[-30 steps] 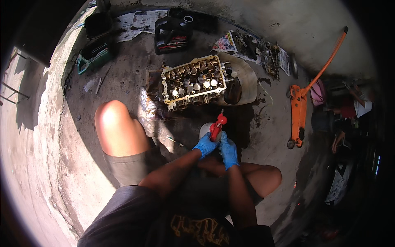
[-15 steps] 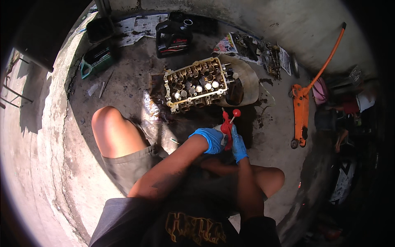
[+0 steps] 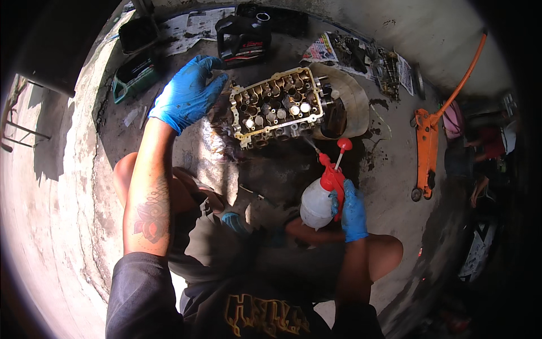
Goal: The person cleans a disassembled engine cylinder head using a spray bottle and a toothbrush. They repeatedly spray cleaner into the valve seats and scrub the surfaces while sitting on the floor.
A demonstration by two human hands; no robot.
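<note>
A metal engine cylinder head [image 3: 275, 107] lies on the dark floor in front of me, with several round valve faces or tappets showing pale on it. My right hand [image 3: 353, 212], in a blue glove, grips a white pump spray bottle [image 3: 317, 204] by its red handle. The bottle's red top points toward the cylinder head's near edge, and a faint pale streak of spray runs from its nozzle. My left hand [image 3: 189, 93], also gloved in blue, is raised beside the cylinder head's left end. Its fingers curve with the thumb apart, and nothing is in it.
A black oil jug [image 3: 244, 40] stands behind the cylinder head. Cut-open green container [image 3: 134, 79] lies far left. Metal parts sit on newspaper [image 3: 323, 50] at the back. A pale plastic tray [image 3: 357, 107] lies beside the head. At right stands an orange floor jack [image 3: 427, 152]; another person is beyond.
My left hand has left the spray bottle and moved up and left to beside the cylinder head. The bottle now shows fully in my right hand, with spray at its nozzle.
</note>
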